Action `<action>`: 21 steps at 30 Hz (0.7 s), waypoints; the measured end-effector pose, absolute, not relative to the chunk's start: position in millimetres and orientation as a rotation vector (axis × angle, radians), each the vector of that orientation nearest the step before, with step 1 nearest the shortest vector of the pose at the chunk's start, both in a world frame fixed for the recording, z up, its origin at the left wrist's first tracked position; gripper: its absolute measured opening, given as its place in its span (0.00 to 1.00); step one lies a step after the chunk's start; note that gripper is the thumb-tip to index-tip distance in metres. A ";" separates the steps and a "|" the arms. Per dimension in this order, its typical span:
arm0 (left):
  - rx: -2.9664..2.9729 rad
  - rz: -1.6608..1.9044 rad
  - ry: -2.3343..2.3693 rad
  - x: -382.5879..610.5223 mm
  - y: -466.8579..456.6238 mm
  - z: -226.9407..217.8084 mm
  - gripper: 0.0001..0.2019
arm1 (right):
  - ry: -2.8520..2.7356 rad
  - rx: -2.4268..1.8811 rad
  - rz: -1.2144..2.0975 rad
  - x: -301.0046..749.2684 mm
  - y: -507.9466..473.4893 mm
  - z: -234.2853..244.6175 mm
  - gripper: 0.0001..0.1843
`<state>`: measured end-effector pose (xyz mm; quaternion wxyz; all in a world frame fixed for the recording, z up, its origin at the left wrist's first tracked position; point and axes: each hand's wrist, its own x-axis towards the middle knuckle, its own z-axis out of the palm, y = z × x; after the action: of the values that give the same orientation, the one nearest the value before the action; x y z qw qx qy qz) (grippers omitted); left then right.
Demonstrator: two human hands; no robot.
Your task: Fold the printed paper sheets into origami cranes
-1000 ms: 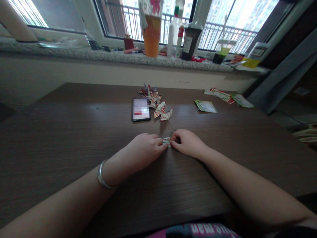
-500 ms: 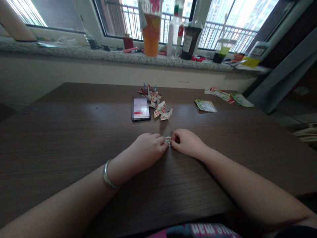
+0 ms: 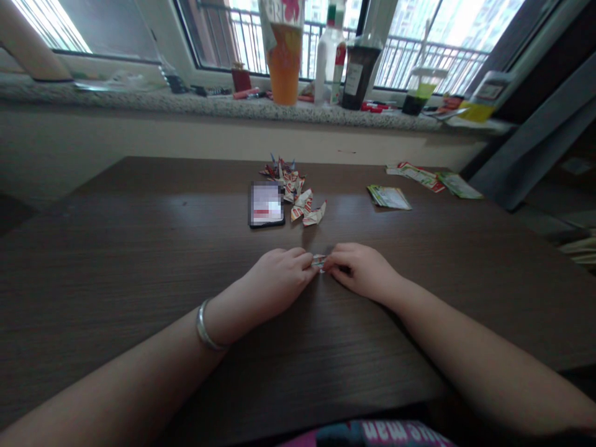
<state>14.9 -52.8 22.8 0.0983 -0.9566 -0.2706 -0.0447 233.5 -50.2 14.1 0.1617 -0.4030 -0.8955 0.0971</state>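
Both my hands rest on the dark wooden table and pinch a small folded piece of printed paper between them. My left hand, with a silver bangle on its wrist, is curled with its fingertips on the paper's left side. My right hand is curled on the paper's right side and covers part of it. Beyond them lies a pile of folded paper figures beside a black phone.
A stack of printed sheets and more leaflets lie at the table's far right. The stone windowsill carries an orange drink cup, a white bottle, a dark cup and small clutter.
My hands have barely moved; the right hand's fingers have shifted slightly over the small folded paper. The view has drifted a little.
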 end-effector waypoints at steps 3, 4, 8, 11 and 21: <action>-2.834 -0.132 -0.805 14.1 -52.7 22.8 0.12 | -2.647 -1.161 0.146 234.1 -54.8 18.7 0.11; -2.841 -0.128 -0.804 13.7 -52.4 22.7 0.12 | -2.662 -1.190 0.096 234.0 -55.9 20.3 0.11; -2.864 -0.128 -0.804 12.0 -50.3 21.9 0.13 | -2.714 -1.245 -0.055 233.3 -58.0 24.3 0.11; -2.875 -0.164 -0.796 11.0 -48.4 21.3 0.14 | -2.740 -1.232 -0.095 232.7 -58.4 25.0 0.12; -2.951 -0.149 -0.833 4.7 -51.3 26.9 0.19 | -2.714 -1.163 -0.046 235.1 -57.5 25.1 0.12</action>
<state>4.7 -51.3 26.9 0.0361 -0.9606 -0.2711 -0.0485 235.1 -57.5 25.1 0.0940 -0.3921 -0.9150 -0.0155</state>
